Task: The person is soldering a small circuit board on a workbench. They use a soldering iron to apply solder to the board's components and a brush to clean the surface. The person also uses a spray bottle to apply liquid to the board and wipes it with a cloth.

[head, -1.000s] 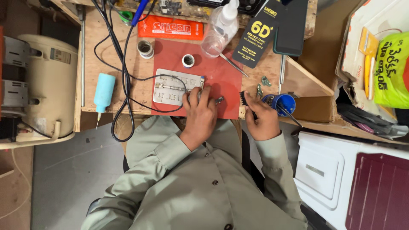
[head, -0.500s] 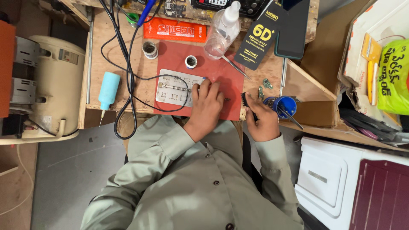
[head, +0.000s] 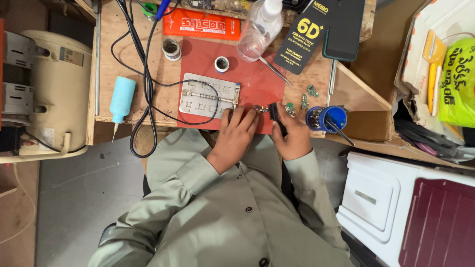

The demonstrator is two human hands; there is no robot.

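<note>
The left hand [head: 236, 129] is resting at the near edge of the red mat [head: 257, 81], fingers curled loosely and lying flat, tips just beside the metal holder plate [head: 208, 96]; whether they are pinching anything cannot be told. The right hand [head: 293, 133] is closing its fingers round a small black tool [head: 275, 114], which is standing up between the two hands. Close to the tool's tip a small metallic part [head: 260, 108] is lying on the mat. A black cable [head: 148, 74] is looping across the holder plate and trailing off the bench edge. A blue round container [head: 326, 118] is sitting just beside the right hand, with small green circuit pieces [head: 311, 91] near it. Further back, a clear plastic bottle [head: 257, 29], tweezers [head: 274, 71], two solder spools [head: 221, 64] and a light blue dispenser bottle [head: 121, 99] are crowding the wooden bench [head: 106, 64].
</note>
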